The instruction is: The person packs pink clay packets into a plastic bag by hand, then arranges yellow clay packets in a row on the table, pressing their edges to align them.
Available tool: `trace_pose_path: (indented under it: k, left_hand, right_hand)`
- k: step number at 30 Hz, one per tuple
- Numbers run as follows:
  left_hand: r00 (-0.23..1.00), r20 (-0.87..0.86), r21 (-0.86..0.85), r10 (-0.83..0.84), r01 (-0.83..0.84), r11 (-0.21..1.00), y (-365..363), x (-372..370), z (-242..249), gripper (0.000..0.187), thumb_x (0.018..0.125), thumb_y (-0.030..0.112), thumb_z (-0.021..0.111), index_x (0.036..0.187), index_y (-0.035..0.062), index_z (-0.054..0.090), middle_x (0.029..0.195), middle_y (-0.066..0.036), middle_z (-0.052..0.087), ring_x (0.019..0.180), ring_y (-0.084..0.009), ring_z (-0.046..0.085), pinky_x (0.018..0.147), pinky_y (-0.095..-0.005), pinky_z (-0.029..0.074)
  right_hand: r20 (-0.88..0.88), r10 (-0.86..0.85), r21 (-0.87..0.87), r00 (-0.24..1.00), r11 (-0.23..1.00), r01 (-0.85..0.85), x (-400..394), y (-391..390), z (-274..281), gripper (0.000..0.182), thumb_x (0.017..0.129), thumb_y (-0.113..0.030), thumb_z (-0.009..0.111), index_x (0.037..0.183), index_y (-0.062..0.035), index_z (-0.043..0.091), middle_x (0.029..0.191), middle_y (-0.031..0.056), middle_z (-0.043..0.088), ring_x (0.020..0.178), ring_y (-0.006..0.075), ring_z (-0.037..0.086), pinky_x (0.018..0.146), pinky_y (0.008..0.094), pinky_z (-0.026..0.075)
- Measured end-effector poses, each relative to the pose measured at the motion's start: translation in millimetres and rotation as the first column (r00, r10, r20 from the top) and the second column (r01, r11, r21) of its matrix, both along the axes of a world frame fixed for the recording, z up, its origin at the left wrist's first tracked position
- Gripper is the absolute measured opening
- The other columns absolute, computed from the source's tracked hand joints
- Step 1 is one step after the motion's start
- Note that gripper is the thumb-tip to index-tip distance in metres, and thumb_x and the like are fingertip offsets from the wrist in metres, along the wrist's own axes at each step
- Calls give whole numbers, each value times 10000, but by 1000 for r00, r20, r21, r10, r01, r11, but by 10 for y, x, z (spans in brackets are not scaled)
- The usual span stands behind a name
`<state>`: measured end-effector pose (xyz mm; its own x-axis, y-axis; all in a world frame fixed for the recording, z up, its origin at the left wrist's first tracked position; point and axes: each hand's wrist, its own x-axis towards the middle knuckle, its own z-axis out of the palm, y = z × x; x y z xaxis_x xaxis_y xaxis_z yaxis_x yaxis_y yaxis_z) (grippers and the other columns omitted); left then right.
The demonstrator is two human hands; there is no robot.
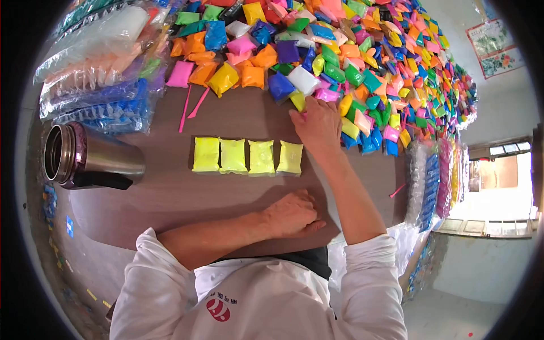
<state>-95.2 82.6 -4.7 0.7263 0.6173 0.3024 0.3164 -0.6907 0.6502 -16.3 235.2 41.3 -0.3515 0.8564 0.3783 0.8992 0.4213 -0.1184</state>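
Observation:
My right hand (320, 127) reaches to the near edge of a heap of small coloured packets (362, 73). Its fingers are bent around a pink packet (326, 95), mostly covered by the hand. A white packet (304, 80) and a yellow-green packet (297, 100) lie just beyond the fingertips. Near the table's front edge, my left hand (292, 214) rests back upward, fingers curled in a loose fist, with nothing visible in it. Between the hands and to the left, several bright yellow packets (233, 156) lie flat in a row.
On the left, a steel flask (102, 157) lies on its side with its mouth uncovered. Behind it are stacked bags of packets (102, 68). Two pink sticks (185, 110) lie near the heap. More plastic bags (429, 184) hang at the table's right edge (400, 170).

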Motion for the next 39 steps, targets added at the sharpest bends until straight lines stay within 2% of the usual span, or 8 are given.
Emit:
trace_pose_path:
  k: [8,12,17,21,28,34,37,39]
  left_hand:
    - [986,167,-24,23,-19,1000,-16,-11,25,345,943,313,611,717,56,649,763,-106,633,863,-299,628,872,-426,469]
    - [961,265,-57,85,-72,996,-29,-3,-16,360,954,321,601,726,46,645,777,-114,641,855,-313,633,844,-442,480]
    - [952,270,-396,141,-23,918,101,-23,22,445,1009,408,537,794,42,670,837,-127,674,802,-279,647,764,-378,506]
    - [900,364,-746,240,127,654,156,-76,33,586,1047,538,417,869,44,677,798,-61,656,779,-175,626,740,-316,492]
    - [831,465,-824,305,281,491,266,-161,101,661,1008,630,441,938,17,676,760,-12,601,735,-102,550,698,-264,455]
    - [908,339,-790,246,133,598,259,-127,140,543,999,547,541,934,19,651,748,-57,614,688,-158,572,642,-340,466]
    - [948,272,-555,163,16,832,192,-94,137,538,1002,525,536,941,-2,630,742,-132,610,668,-268,582,636,-395,471]
    - [970,224,-479,96,24,877,159,-76,150,539,1010,501,522,907,-17,630,751,-181,593,690,-354,577,652,-425,471]
  right_hand:
    - [33,-44,114,999,993,40,57,242,-77,201,809,-174,697,946,-28,679,834,153,702,890,330,651,884,501,454]
    - [-327,-100,-165,940,985,47,229,262,134,226,847,-139,655,1031,-13,688,786,107,701,788,223,668,734,411,508]
    - [-756,-257,-473,602,850,-231,579,-334,480,237,944,-116,605,1134,12,666,801,25,675,715,76,632,620,241,507]
    - [-844,-142,-345,518,882,-320,958,-865,294,205,981,-53,592,1161,21,655,1031,71,713,869,115,665,763,258,549]
    - [-905,-122,-261,408,916,-304,1105,-1478,35,227,900,73,612,1109,7,674,1331,162,606,1148,177,619,949,309,521]
    - [-669,-56,-266,741,949,-168,1147,-1674,42,255,893,-49,660,1141,7,664,1414,226,539,1212,325,607,1032,412,466]
    - [-390,76,-87,918,989,-119,1130,-1524,365,355,881,-123,698,1214,-14,646,1297,220,616,1176,376,615,1005,426,469]
    - [-382,130,-347,915,897,-272,1259,-1451,380,417,868,-146,716,1256,-22,627,1210,202,656,1149,366,621,972,416,481]
